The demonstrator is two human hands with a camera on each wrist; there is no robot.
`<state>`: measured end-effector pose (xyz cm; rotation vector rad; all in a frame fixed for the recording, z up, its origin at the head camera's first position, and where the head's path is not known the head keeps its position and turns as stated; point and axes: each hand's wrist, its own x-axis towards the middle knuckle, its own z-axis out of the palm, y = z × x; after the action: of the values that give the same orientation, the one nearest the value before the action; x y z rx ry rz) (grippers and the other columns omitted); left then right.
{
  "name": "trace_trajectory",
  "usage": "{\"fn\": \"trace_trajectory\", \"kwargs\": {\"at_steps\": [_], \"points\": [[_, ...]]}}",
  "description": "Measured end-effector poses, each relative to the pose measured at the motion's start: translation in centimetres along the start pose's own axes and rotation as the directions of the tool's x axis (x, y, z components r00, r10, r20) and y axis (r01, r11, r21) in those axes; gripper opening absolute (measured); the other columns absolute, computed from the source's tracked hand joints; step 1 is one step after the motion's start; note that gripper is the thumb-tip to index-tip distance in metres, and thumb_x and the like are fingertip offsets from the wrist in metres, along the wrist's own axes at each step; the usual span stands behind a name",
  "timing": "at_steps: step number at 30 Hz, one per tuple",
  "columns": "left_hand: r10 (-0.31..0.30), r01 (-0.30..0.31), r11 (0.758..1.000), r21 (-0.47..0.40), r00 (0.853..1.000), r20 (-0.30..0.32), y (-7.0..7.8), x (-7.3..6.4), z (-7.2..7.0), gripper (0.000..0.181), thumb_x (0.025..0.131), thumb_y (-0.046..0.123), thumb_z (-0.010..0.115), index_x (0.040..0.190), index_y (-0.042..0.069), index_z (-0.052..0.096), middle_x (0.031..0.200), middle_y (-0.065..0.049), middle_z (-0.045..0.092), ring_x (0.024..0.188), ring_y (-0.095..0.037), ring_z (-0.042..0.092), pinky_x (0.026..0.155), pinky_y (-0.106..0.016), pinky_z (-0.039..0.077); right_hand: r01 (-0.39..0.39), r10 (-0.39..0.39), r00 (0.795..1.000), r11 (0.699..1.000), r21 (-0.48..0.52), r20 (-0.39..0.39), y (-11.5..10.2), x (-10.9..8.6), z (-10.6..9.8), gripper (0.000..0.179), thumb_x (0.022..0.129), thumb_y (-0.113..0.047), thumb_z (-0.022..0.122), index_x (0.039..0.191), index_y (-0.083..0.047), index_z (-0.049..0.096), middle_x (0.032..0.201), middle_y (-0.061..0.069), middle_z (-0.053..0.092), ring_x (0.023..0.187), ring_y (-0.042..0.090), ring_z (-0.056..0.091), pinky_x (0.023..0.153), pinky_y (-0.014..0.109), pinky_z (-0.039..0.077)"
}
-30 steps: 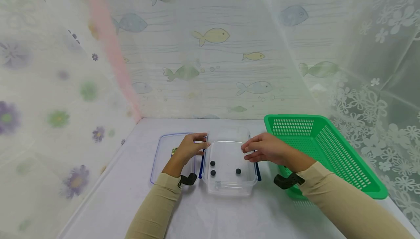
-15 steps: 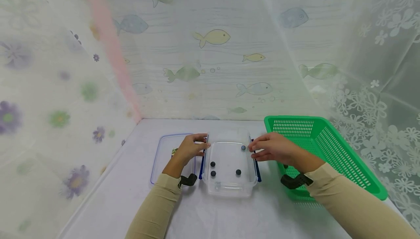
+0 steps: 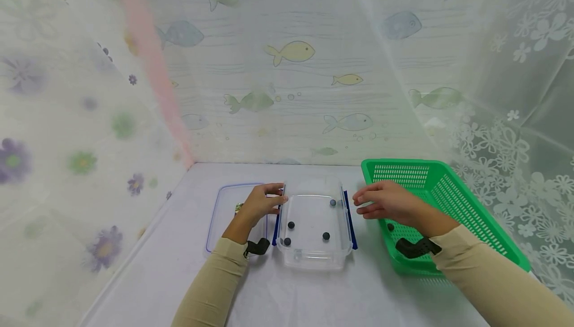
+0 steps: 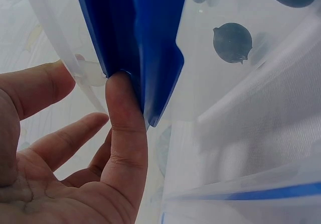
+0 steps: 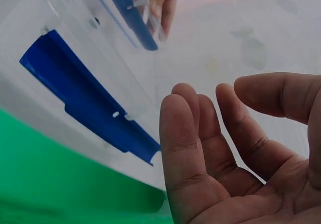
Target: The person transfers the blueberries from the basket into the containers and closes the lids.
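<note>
A clear plastic container (image 3: 309, 217) with blue side latches stands between my hands. Several small dark round balls, blueberry-like, lie apart on its floor, one ball (image 3: 333, 203) near the far right corner and another ball (image 3: 287, 242) near the front left. My left hand (image 3: 264, 200) holds the container's left side, a fingertip against the underside of the blue latch (image 4: 145, 43) in the left wrist view. My right hand (image 3: 383, 201), fingers gently bent and holding nothing, hovers between the container's right latch (image 5: 90, 96) and the green basket (image 3: 453, 217).
One more dark ball (image 3: 390, 227) sits in the basket's near left part. Left of the container lies a clear lid (image 3: 215, 217) with a blue edge, and a small green-patterned thing (image 3: 238, 208) shows there, partly behind my left hand. Patterned curtains enclose the white table.
My right hand has let go of a ball, which now lies in the container's far right corner, and has drawn back right. The front left ball has rolled slightly. My left hand stays put.
</note>
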<state>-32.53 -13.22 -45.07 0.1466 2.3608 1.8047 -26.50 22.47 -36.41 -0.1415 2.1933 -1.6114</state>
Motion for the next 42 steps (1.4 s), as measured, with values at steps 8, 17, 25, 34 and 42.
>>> {"fn": "trace_trajectory", "kwargs": {"at_steps": [8,17,25,34,42], "points": [[-0.005,0.005,1.000,-0.007,1.000,-0.004,0.0,-0.1,0.0,0.057,0.093,0.020,0.079,0.147,0.014,0.060,0.137,-0.014,0.060,0.107,-0.023,0.069,0.084,-0.036,0.065,-0.008,0.008,1.000,1.000,0.006,-0.020,0.6,-0.1,-1.4,0.031,0.103,-0.018,0.063,0.124,0.005,0.066,0.113,0.010,0.072,0.097,0.022,0.074,0.090,0.040,0.064],[-0.002,0.002,1.000,0.009,1.000,0.005,0.0,-0.1,0.1,0.060,0.094,0.022,0.079,0.149,0.012,0.057,0.136,-0.014,0.060,0.106,-0.023,0.070,0.085,-0.035,0.065,-0.012,0.012,0.999,1.000,0.003,-0.051,1.9,-0.6,-3.2,0.034,0.103,-0.017,0.061,0.128,0.007,0.064,0.106,0.006,0.070,0.087,0.017,0.068,0.082,0.036,0.063],[0.006,-0.006,1.000,0.000,1.000,0.010,0.1,-0.1,0.1,0.059,0.095,0.021,0.078,0.149,0.013,0.057,0.137,-0.014,0.060,0.106,-0.023,0.070,0.085,-0.036,0.065,-0.031,0.027,0.997,0.998,-0.051,-0.070,3.4,-0.5,-5.2,0.042,0.105,-0.023,0.060,0.134,0.007,0.061,0.115,0.006,0.068,0.088,0.013,0.066,0.081,0.035,0.062],[0.000,0.000,1.000,-0.002,1.000,0.002,0.1,-0.1,0.0,0.058,0.094,0.022,0.079,0.148,0.015,0.058,0.136,-0.014,0.060,0.107,-0.023,0.069,0.085,-0.036,0.065,-0.080,0.071,0.994,0.991,-0.108,-0.087,5.3,-0.7,-6.8,0.045,0.105,-0.025,0.059,0.136,0.007,0.060,0.128,0.012,0.064,0.097,0.013,0.068,0.085,0.037,0.063],[0.000,0.000,1.000,-0.006,1.000,0.007,0.1,-0.1,0.1,0.058,0.094,0.021,0.078,0.149,0.014,0.058,0.136,-0.014,0.059,0.107,-0.024,0.069,0.086,-0.036,0.065,-0.162,0.154,0.986,0.973,-0.162,-0.064,6.3,-0.9,-7.2,0.052,0.104,-0.025,0.059,0.140,0.012,0.054,0.132,0.027,0.061,0.107,0.023,0.072,0.089,0.042,0.063]]}}
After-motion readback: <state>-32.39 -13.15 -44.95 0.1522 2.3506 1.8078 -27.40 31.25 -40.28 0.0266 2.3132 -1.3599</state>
